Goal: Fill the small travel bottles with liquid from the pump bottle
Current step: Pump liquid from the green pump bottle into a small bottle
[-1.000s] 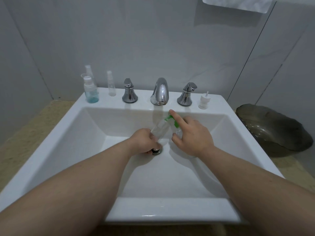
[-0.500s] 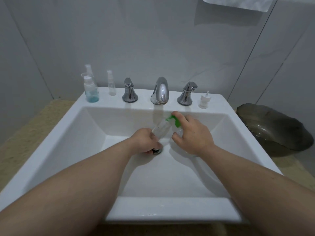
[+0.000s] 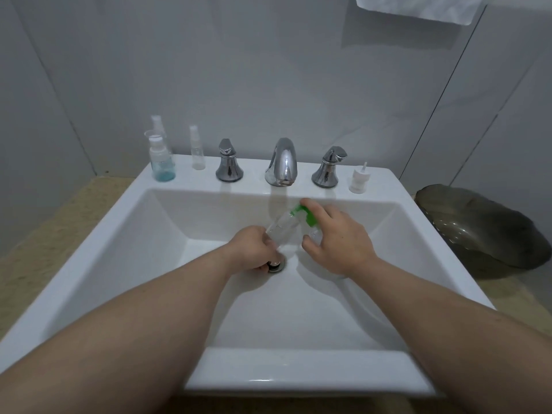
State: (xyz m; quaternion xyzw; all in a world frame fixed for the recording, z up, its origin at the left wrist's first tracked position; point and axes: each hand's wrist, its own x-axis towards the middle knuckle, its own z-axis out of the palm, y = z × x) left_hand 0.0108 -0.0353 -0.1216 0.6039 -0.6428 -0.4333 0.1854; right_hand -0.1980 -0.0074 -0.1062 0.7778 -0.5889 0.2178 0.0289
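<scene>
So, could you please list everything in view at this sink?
sink: one, white, centre
spout: one, chrome, back ledge, middle
tap handles: two, chrome, flanking the spout
bottle with blue liquid: one, clear, back ledge, left
rear sprayer: one, clear, behind that bottle
slim spray bottle: one, clear, left of the handles
sprayer top: one, white, back ledge, right
pump bottle: one, clear with green pump, tilted over the basin
small bottle: one, clear, beside the pump, mostly hidden
drain: one, metal, basin floor
bowl: one, dark, right of the sink
towel: one, white, top edge
left hand: grips the pump bottle's base
right hand: holds the small bottle, forefinger on the pump
</scene>
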